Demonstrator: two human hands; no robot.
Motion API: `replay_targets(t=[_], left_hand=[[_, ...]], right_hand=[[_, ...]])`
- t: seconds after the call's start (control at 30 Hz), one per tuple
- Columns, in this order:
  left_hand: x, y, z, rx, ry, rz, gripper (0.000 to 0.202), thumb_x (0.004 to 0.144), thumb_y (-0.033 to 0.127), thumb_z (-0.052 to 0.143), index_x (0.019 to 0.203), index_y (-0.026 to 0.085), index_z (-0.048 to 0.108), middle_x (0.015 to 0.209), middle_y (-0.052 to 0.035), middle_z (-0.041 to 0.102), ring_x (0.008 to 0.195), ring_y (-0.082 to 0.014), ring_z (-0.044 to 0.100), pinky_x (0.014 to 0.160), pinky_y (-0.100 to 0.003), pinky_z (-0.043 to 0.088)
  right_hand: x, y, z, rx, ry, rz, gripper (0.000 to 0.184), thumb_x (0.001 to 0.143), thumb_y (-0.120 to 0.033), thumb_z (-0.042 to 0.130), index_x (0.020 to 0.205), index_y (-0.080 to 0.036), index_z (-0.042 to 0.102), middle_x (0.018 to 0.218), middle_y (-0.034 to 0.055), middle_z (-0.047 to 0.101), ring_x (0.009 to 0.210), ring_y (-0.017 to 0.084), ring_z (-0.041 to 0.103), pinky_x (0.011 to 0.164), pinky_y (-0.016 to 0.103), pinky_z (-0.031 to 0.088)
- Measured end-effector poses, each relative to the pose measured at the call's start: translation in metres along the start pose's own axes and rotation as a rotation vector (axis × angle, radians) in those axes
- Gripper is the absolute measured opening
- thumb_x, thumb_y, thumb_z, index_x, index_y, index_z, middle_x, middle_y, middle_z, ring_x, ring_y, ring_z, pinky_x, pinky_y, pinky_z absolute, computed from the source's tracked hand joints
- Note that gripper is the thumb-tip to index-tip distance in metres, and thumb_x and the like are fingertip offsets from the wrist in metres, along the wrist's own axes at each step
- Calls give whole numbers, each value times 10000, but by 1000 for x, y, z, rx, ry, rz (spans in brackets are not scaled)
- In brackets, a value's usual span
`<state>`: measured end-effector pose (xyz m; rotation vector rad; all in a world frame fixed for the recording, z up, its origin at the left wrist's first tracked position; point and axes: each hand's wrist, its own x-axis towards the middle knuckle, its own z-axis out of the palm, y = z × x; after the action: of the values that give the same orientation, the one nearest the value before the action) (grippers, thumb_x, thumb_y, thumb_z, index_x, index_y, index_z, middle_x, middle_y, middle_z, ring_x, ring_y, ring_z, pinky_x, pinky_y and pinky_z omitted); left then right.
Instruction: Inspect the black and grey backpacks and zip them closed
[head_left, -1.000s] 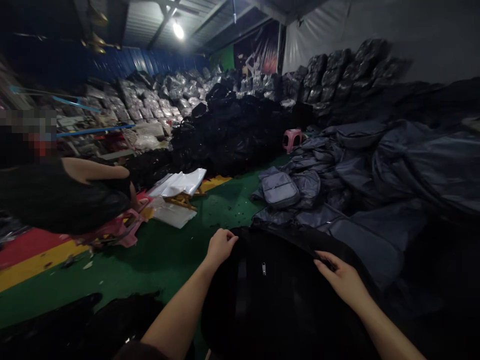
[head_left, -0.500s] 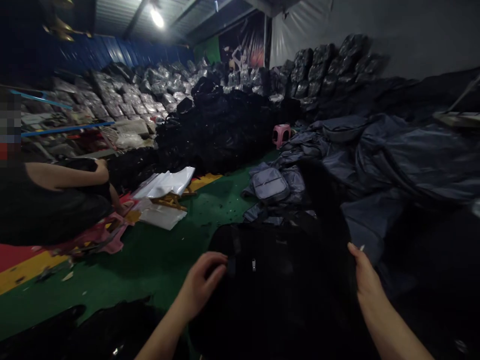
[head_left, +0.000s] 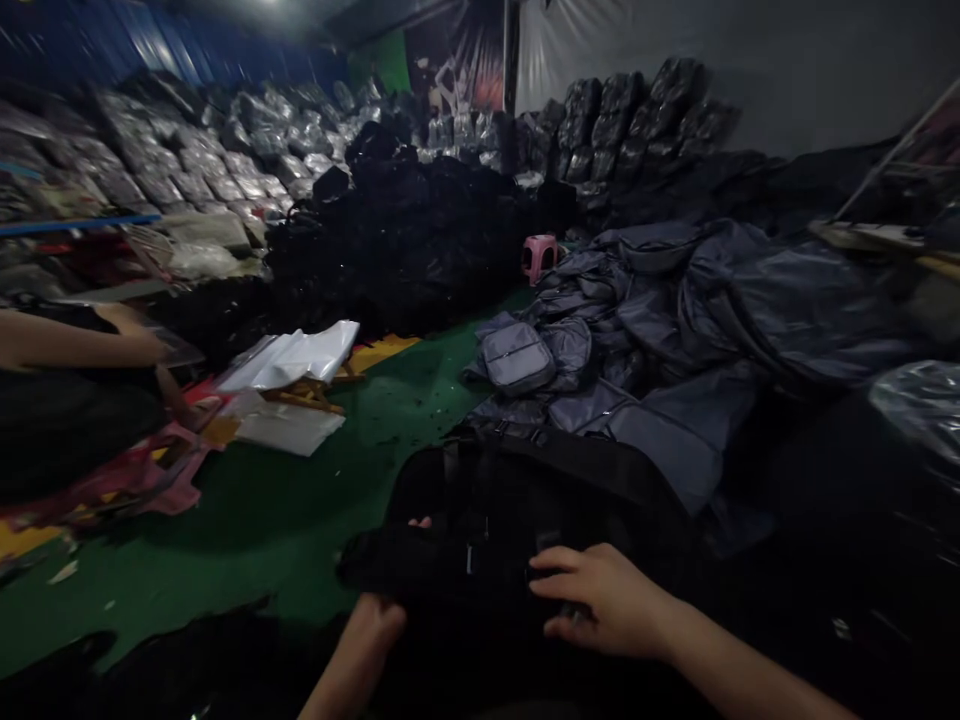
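A black backpack [head_left: 525,500] lies in front of me on the green floor, with a strap or flap across its near side. My left hand [head_left: 375,615] grips under the backpack's near left edge; one fingertip shows above the fabric, the rest is hidden. My right hand [head_left: 600,600] rests on top of the backpack, fingers curled and pressing on the fabric near a small buckle [head_left: 470,557].
A heap of grey-blue backpacks [head_left: 637,340] spreads to the right. Black bags [head_left: 405,240] are piled ahead, wrapped bundles behind. White plastic sheets [head_left: 292,360] lie on a wooden frame at left. Another person's arm [head_left: 75,340] is at the far left. A pink stool [head_left: 540,255] stands behind.
The backpack has come nearer and lower. My right hand moved from its right edge onto its top, and my left hand dropped under its near left edge. The camera tilted down.
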<state>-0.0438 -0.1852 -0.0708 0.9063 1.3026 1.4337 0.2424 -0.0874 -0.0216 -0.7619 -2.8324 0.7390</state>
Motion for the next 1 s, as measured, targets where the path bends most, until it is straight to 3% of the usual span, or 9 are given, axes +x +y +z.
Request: replay_targets(t=[0.13, 0.2, 0.3, 0.4, 0.47, 0.53, 0.83, 0.93, 1.0], left_hand=[[4, 8, -5, -340, 380, -248, 395, 793, 413, 589, 1135, 217, 605, 1173, -77, 630, 1171, -271, 520, 1015, -437, 403], [6, 6, -10, -362, 448, -285, 295, 785, 305, 614, 1061, 203, 632, 1060, -70, 677, 1081, -257, 587, 961, -415, 460], [8, -1, -16, -421, 522, -293, 232, 763, 208, 615, 991, 185, 650, 983, -58, 695, 1001, -242, 628, 898, -385, 506], [9, -6, -18, -496, 530, -309, 263, 757, 199, 603, 1014, 172, 646, 1009, -68, 689, 990, -248, 632, 859, -380, 525], [8, -5, -18, -522, 477, -292, 345, 765, 220, 594, 1107, 188, 615, 1067, -65, 674, 1010, -245, 622, 855, -370, 523], [8, -3, -18, -522, 415, -258, 437, 773, 248, 589, 1209, 229, 556, 1109, -48, 659, 1018, -233, 617, 853, -355, 518], [9, 3, -15, -451, 413, -211, 524, 770, 279, 578, 1285, 282, 480, 1059, -20, 659, 970, -204, 619, 797, -294, 512], [5, 10, -13, -431, 443, -197, 542, 748, 284, 590, 1280, 280, 486, 975, -11, 664, 895, -200, 635, 735, -279, 521], [0, 15, -14, -390, 473, -178, 566, 727, 289, 605, 1279, 277, 486, 922, -6, 663, 837, -195, 641, 700, -277, 526]], right_hand=[[19, 7, -25, -37, -10, -58, 252, 860, -434, 499, 998, -298, 661, 1042, -21, 670, 863, 130, 642, 754, 222, 458], [37, 17, -43, -101, 145, 32, 256, 886, -397, 457, 1028, -285, 639, 1042, -12, 663, 908, 138, 628, 778, 232, 455], [69, 43, -64, -268, 420, 343, 457, 863, -443, 472, 1285, -268, 460, 1327, 50, 495, 1057, 220, 572, 804, 318, 464], [96, 70, -67, -348, 288, 560, 840, 708, -559, 619, 1400, -213, 291, 1344, 150, 455, 1024, 314, 581, 766, 397, 469], [105, 83, -61, -322, 166, 624, 868, 640, -578, 668, 1356, -188, 370, 1230, 168, 535, 975, 322, 599, 758, 401, 462], [107, 92, -53, -282, 179, 645, 766, 646, -557, 666, 1287, -193, 460, 1163, 147, 561, 943, 300, 608, 756, 383, 459], [67, 76, -56, 161, 1184, 354, 572, 705, -398, 640, 1220, -175, 529, 1108, 77, 591, 1041, 232, 552, 940, 370, 412], [50, 62, -57, 315, 1296, 219, 574, 718, -391, 637, 1240, -186, 516, 1166, 79, 570, 1100, 246, 526, 962, 387, 398], [44, 57, -54, 346, 1204, 149, 609, 705, -386, 669, 1262, -204, 504, 1197, 79, 549, 1097, 247, 527, 936, 372, 421]])
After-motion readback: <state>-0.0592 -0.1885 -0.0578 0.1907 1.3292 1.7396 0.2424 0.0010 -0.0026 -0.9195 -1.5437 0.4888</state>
